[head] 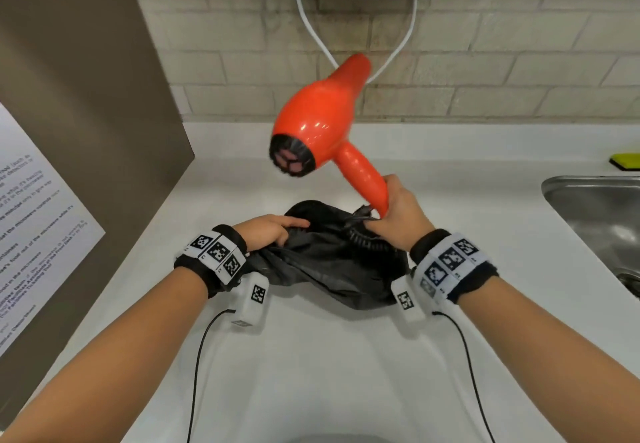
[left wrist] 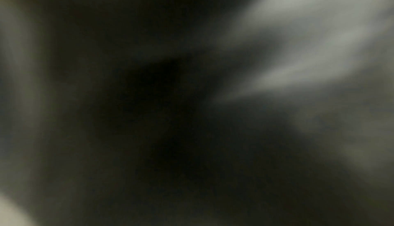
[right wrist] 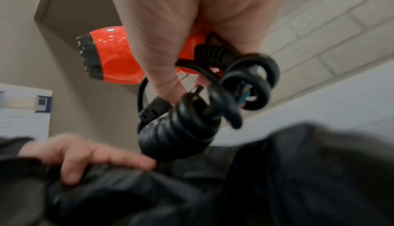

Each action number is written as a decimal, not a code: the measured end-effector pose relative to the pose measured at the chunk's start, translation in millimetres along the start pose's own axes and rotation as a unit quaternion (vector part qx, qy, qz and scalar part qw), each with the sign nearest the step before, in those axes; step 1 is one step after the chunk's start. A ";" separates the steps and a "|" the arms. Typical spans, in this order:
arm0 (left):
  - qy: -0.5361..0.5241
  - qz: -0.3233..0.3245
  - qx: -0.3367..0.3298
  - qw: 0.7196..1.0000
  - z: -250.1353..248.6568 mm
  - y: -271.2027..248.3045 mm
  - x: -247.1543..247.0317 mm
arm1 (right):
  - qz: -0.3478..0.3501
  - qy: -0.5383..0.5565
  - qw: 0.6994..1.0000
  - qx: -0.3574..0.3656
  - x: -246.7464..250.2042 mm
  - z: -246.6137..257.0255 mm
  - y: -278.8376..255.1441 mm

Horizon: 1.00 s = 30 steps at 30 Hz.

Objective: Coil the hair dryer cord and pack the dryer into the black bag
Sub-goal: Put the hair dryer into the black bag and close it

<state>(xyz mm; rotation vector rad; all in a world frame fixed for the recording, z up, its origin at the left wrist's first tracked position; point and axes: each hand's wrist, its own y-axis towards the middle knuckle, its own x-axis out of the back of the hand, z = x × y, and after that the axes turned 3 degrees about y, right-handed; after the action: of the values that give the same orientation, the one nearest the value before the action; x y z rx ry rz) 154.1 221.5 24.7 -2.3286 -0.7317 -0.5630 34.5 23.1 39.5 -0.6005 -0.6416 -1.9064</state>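
Cord (right wrist: 181, 136) is coiled, clenched with the dryer (head: 318, 120) handle in the right hand (head: 403, 216). The left hand (head: 266, 233), at nine o'clock of the bag (head: 322, 269), pinches its mouth; dryer not yet inside.

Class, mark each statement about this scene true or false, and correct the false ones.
1. The right hand grips the orange hair dryer by its handle. True.
2. The left hand holds the black bag's fabric. True.
3. The orange hair dryer lies inside the black bag. False: it is held above the bag.
4. The black cord lies straight along the counter. False: it is bunched in coils at the right hand.
5. The sink is left of the bag. False: it is on the right.
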 end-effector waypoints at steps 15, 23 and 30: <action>-0.371 -0.043 -0.019 0.928 18.5 3.2 1.9 | 0.126 -0.049 0.990 -0.045 -32.9 -29.6 -10.6; -0.245 0.006 -0.085 0.966 22.9 -1.6 14.3 | 0.170 0.012 0.983 -0.062 -18.9 -26.9 -2.8; 0.028 -0.072 -0.071 0.994 5.2 -1.6 33.1 | 0.164 0.009 0.984 -0.072 -16.7 -32.3 -0.1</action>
<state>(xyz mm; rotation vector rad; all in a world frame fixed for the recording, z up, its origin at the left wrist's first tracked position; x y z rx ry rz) 179.1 237.9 40.0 -2.3925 -0.8620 -0.7637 36.7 12.6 4.8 -0.7325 -0.3692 -1.6541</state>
